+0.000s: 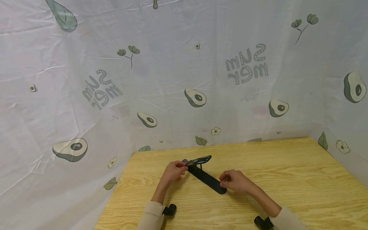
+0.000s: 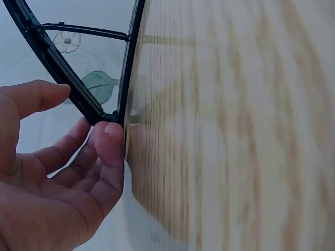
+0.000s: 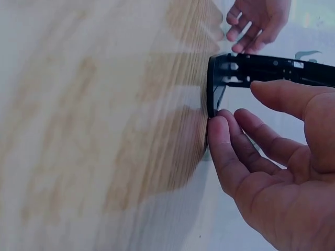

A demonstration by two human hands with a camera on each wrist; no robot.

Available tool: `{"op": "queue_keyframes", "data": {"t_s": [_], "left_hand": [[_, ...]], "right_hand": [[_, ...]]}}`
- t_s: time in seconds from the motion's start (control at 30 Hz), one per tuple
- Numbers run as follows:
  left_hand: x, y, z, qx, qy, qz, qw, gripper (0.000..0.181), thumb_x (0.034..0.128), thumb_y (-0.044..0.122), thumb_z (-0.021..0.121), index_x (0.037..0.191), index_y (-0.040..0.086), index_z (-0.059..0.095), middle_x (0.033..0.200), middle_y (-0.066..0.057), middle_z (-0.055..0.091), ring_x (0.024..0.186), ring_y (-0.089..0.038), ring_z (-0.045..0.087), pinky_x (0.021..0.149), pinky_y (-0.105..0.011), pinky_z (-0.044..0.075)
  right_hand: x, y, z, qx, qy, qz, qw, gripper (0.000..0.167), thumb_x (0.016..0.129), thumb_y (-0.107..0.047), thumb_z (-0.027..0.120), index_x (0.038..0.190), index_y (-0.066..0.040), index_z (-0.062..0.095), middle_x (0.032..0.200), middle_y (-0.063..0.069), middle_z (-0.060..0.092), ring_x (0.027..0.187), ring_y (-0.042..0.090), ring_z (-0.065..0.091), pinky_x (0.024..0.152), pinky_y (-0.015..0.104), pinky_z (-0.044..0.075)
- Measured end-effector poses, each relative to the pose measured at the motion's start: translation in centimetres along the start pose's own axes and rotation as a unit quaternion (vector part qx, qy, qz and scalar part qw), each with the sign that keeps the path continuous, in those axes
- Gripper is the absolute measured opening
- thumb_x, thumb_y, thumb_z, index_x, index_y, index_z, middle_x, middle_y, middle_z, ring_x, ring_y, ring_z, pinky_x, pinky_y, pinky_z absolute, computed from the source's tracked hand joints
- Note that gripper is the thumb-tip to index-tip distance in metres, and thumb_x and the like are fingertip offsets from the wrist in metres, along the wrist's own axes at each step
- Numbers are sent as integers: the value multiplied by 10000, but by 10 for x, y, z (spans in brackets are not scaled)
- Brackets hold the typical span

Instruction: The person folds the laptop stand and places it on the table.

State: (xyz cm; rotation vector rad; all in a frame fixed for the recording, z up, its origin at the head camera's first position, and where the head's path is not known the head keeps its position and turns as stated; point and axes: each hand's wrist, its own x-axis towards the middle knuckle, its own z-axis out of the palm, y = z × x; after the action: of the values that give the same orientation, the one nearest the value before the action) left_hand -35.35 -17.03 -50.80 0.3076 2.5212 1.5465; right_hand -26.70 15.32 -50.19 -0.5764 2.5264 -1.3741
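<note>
A black folding stand lies on the table, its long flat base (image 1: pixel 206 179) running diagonally and its upper plate (image 1: pixel 202 159) tilted up on a thin strut. At the far left end, my left hand (image 1: pixel 173 172) holds the joined corner, thumb against the plate (image 2: pixel 62 71) and fingertips (image 2: pixel 109 130) under the corner in the left wrist view. My right hand (image 1: pixel 238 182) is at the base's near end. In the right wrist view its fingertips (image 3: pixel 219 128) touch the end of the base (image 3: pixel 211 86), with the thumb held apart from them.
The wooden table (image 1: pixel 273 166) extends around the stand. Behind and beside it hangs a pale curtain (image 1: pixel 172 64) printed with avocados, leaves and lettering. Black wrist devices sit at the left cuff (image 1: pixel 170 210) and right cuff (image 1: pixel 263 222).
</note>
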Motion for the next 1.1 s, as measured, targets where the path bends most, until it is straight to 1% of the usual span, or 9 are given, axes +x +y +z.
{"op": "queue_keyframes", "data": {"t_s": [0.13, 0.2, 0.3, 0.47, 0.53, 0.67, 0.77, 0.9, 1.1], "left_hand": [[5, 2, 4, -38, -65, 64, 10000, 332, 1024, 184, 712, 1271, -37, 692, 1172, -192, 728, 896, -248, 724, 669, -312, 564], [8, 4, 6, 6, -96, 134, 9999, 345, 1022, 183, 710, 1278, -47, 689, 1178, -204, 730, 919, -272, 739, 700, -333, 598], [13, 5, 9, -26, -125, 136, 9998, 353, 1017, 180, 713, 1279, -55, 688, 1177, -208, 730, 946, -292, 750, 731, -344, 626], [19, 5, 13, -186, -171, 55, 9997, 344, 1014, 177, 716, 1278, -43, 693, 1173, -194, 727, 927, -268, 742, 712, -320, 631], [21, 6, 15, -215, -199, 106, 9995, 339, 1014, 165, 714, 1276, -49, 690, 1168, -199, 724, 914, -262, 735, 695, -317, 627], [24, 6, 17, -280, -248, 172, 9992, 325, 1017, 155, 713, 1274, -43, 694, 1173, -202, 724, 922, -259, 730, 697, -315, 620], [25, 5, 18, -295, -269, 206, 9990, 329, 1016, 175, 719, 1270, -33, 701, 1167, -191, 728, 924, -254, 732, 710, -318, 624], [26, 3, 19, -281, -267, 329, 9987, 339, 1008, 186, 733, 1260, -38, 700, 1136, -187, 723, 909, -253, 730, 710, -334, 632], [25, 2, 19, -326, -209, 532, 9978, 322, 1010, 163, 736, 1249, -51, 703, 1137, -210, 716, 919, -290, 730, 722, -357, 646]], "right_hand": [[-4, -1, 2, 99, -2, 46, 9999, 262, 1015, -149, 721, 1179, 54, 710, 1032, 72, 742, 919, 172, 673, 718, 266, 553], [-6, -1, 3, 148, -15, 100, 9998, 251, 1015, -147, 721, 1176, 46, 712, 1034, 72, 740, 923, 173, 674, 724, 267, 555], [-8, -1, 4, 195, -46, 139, 9997, 231, 1013, -135, 717, 1163, 40, 712, 1027, 76, 739, 921, 171, 676, 733, 264, 560], [-13, -4, 7, 206, -5, 65, 9998, 214, 995, -111, 716, 1140, 46, 711, 1016, 72, 741, 914, 165, 680, 728, 244, 562], [-14, -5, 8, 229, 0, 24, 9997, 211, 986, -95, 714, 1133, 57, 710, 1013, 74, 743, 911, 171, 683, 720, 237, 561], [-16, -8, 11, 324, -33, 32, 9995, 214, 971, -73, 713, 1130, 70, 709, 1014, 83, 748, 919, 194, 691, 713, 237, 565], [-17, -9, 12, 440, -81, 95, 9990, 217, 981, -71, 713, 1143, 74, 706, 1033, 89, 744, 932, 206, 692, 724, 248, 574], [-18, -8, 13, 536, -145, 149, 9983, 230, 1005, -78, 710, 1171, 81, 699, 1064, 98, 737, 957, 219, 689, 750, 265, 582], [-19, -8, 11, 539, -152, 93, 9984, 251, 1005, -86, 715, 1184, 89, 695, 1085, 107, 737, 976, 231, 694, 760, 257, 582]]}}
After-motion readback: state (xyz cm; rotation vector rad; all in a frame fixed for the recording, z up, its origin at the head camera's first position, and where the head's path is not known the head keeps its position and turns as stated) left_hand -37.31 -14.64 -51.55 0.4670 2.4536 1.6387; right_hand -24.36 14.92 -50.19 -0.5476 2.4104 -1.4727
